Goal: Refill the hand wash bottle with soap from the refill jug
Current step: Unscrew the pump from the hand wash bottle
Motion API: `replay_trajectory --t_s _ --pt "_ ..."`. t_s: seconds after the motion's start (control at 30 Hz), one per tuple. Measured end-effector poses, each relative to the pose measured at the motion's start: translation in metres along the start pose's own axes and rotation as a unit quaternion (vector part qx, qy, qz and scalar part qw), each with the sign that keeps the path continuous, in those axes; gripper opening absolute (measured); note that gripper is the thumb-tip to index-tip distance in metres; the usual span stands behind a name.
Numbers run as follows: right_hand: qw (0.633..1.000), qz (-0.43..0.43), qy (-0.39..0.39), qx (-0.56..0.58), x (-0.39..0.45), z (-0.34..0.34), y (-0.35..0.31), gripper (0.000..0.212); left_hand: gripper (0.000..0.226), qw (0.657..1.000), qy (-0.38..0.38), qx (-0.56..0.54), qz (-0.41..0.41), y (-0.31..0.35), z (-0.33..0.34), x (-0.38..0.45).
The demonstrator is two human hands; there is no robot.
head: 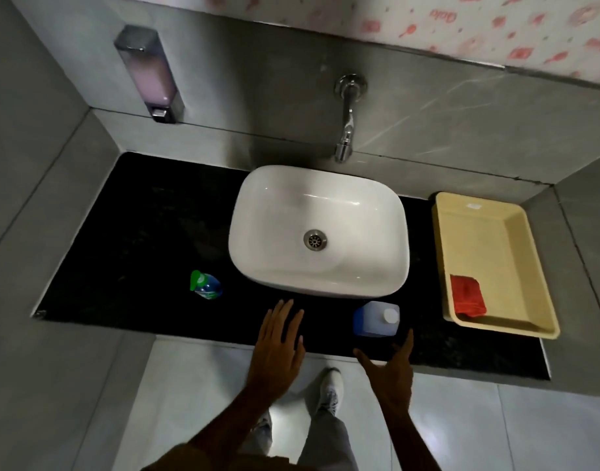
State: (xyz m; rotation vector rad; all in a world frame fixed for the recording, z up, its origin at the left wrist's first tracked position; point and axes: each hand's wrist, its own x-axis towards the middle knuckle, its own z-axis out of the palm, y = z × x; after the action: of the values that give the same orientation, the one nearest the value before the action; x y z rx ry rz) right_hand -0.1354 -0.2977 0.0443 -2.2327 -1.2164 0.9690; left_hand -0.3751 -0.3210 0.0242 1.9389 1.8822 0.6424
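Note:
A small hand wash bottle [206, 285] with a green pump top stands on the black counter [149, 239], left of the basin. The refill jug [376, 318], translucent blue with a white cap, stands upright at the counter's front, just right of centre. My left hand [280, 348] hovers flat with fingers spread over the counter's front edge, between bottle and jug. My right hand [392, 368] is open, palm turned inward, just below the jug and not touching it. Both hands hold nothing.
A white basin [268, 212] sits mid-counter under a chrome wall tap [346, 124]. A beige tray [516, 239] with a red cloth [468, 295] lies at the right. A wall soap dispenser [149, 73] hangs at the upper left. Grey tiled walls close in both sides.

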Motion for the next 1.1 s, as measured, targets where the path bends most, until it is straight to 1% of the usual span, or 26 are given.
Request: replay_trajectory --t_s 0.03,0.07,0.13,0.2,0.23,0.3,0.37,0.47,0.53,0.57,0.67,0.77,0.87,1.0,1.1 --pt "1.0 0.017 0.005 -0.011 -0.014 0.006 0.01 0.12 0.051 1.0 0.003 -0.018 -0.016 -0.012 -0.004 -0.016" --pt "0.999 0.023 -0.011 -0.021 -0.029 0.017 0.016 0.11 0.049 0.998 0.012 -0.039 -0.048 -0.027 -0.009 -0.031" --pt "0.996 -0.001 -0.087 -0.034 -0.053 0.045 0.015 0.091 0.046 0.986 0.05 -0.088 -0.131 -0.056 -0.023 -0.054" --pt "0.981 -0.061 -0.177 -0.049 -0.063 0.08 -0.007 0.078 0.043 0.964 0.098 -0.132 -0.211 -0.083 -0.041 -0.062" --pt "0.971 -0.093 -0.213 -0.058 -0.065 0.098 -0.025 0.073 0.04 0.949 0.124 -0.147 -0.251 -0.095 -0.051 -0.06" --pt "0.954 -0.151 -0.254 -0.051 -0.065 0.134 -0.068 0.07 0.037 0.92 0.164 -0.162 -0.316 -0.117 -0.071 -0.045" --pt "0.937 -0.197 -0.284 -0.051 -0.064 0.169 -0.114 0.073 0.045 0.911 0.171 -0.177 -0.332 -0.134 -0.091 -0.024" --pt "0.919 -0.244 -0.304 -0.063 -0.063 0.215 -0.17 0.086 0.06 0.929 0.133 -0.186 -0.29 -0.151 -0.111 0.001" --pt "0.919 -0.246 -0.307 -0.037 -0.061 0.235 -0.193 0.086 0.067 0.942 0.118 -0.181 -0.258 -0.156 -0.119 0.011" --pt "0.919 -0.245 -0.308 -0.027 -0.06 0.242 -0.201 0.082 0.068 0.947 0.116 -0.178 -0.242 -0.156 -0.122 0.014" --pt "0.924 -0.241 -0.296 -0.023 -0.055 0.249 -0.21 0.058 0.063 0.961 0.113 -0.163 -0.193 -0.154 -0.126 0.021" --pt "0.924 -0.248 -0.289 -0.009 -0.053 0.233 -0.203 0.044 0.053 0.972 0.094 -0.166 -0.138 -0.144 -0.127 0.028" --pt "0.925 -0.247 -0.288 -0.018 -0.047 0.207 -0.179 0.041 0.042 0.985 0.042 -0.153 -0.069 -0.126 -0.118 0.031" --pt "0.942 -0.217 -0.256 -0.009 -0.034 0.162 -0.144 0.038 0.038 0.984 -0.053 -0.171 -0.025 -0.093 -0.098 0.04" --pt "0.945 -0.224 -0.238 -0.018 -0.024 0.138 -0.125 0.039 0.035 0.982 -0.075 -0.175 0.0 -0.072 -0.082 0.048"
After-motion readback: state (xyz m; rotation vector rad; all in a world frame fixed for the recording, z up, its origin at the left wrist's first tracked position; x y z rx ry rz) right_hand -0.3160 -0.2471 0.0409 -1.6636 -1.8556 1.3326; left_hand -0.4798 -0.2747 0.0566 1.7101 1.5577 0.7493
